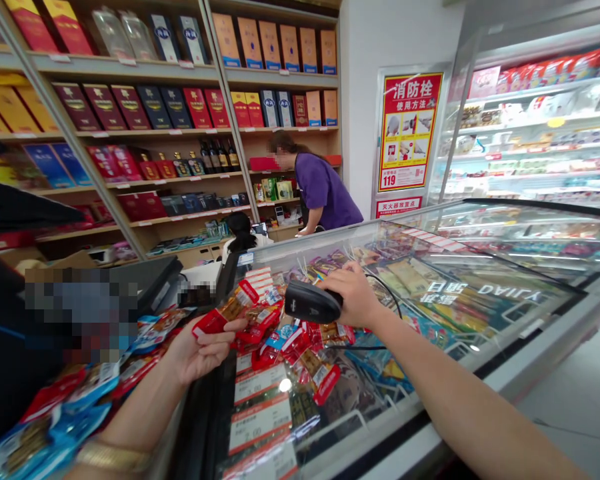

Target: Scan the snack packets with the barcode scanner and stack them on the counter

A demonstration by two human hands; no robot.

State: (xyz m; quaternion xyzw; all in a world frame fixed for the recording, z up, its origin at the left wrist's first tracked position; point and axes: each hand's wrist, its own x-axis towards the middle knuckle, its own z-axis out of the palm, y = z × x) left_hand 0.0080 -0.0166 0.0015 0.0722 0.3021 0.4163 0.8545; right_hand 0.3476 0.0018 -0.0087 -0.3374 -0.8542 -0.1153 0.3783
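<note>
My left hand, with a gold bracelet at the wrist, grips a red snack packet over the freezer's left edge. My right hand is closed round a black handheld scanner, whose head points left toward that packet with a gap between them. Several red packets, one with a blue label, lie in a pile on the freezer's glass top, below the scanner. A black cable runs by my right forearm. At the lower left, blue and red snack packets are heaped beside my left forearm.
The glass-topped freezer spans the middle and right. A person in purple leans by the shelves behind it; a dark-haired head shows lower down. Black equipment stands at left. A lit display cooler is at the back right.
</note>
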